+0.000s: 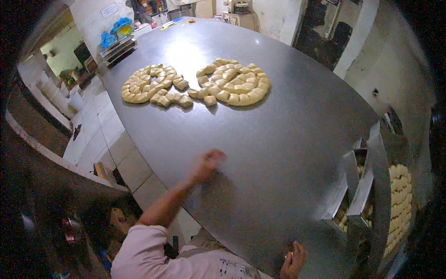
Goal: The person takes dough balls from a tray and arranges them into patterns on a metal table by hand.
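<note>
My left hand (209, 163) hovers over the middle of the grey metal table (278, 153), smeared by motion, so its fingers and anything in them cannot be made out. Low at the table's near edge, my right hand (293, 261) has its fingers curled in; a small pale spot shows by them, too small to name. Farther off lie two coils of cut dough pieces: the left coil (139, 88) and the larger right coil (241, 83). Several loose dough pieces (172, 98) sit between them. Both hands are apart from the dough.
At the right edge stand narrow metal trays (360, 195) with dough pieces inside, beside a large tray of dough in rows (399, 204). Stacked trays with blue plastic bags (109, 39) are at the far left. A tiled floor (111, 132) borders the table's left side.
</note>
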### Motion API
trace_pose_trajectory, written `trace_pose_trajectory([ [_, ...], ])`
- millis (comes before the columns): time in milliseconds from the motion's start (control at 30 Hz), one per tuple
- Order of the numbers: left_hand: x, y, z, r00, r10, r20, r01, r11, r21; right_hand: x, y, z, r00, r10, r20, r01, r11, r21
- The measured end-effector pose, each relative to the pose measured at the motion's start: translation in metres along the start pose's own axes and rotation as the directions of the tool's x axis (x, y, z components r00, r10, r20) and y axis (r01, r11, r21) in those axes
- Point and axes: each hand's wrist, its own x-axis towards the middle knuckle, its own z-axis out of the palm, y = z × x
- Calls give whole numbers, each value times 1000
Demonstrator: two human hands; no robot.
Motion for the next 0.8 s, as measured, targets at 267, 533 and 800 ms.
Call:
trace_pose_trajectory([
  [267,136,-56,-170,730,157,-665,453,617,644,48,-25,50,920,382,-84,-384,923,-3],
  [533,263,-96,-177,824,119,-554,339,680,650,102,-5,23,560,764,-320,-701,643,309],
  [800,139,-74,-141,1000,-4,23,4,1000,-2,36,55,3,668,453,-591,-605,793,-76],
])
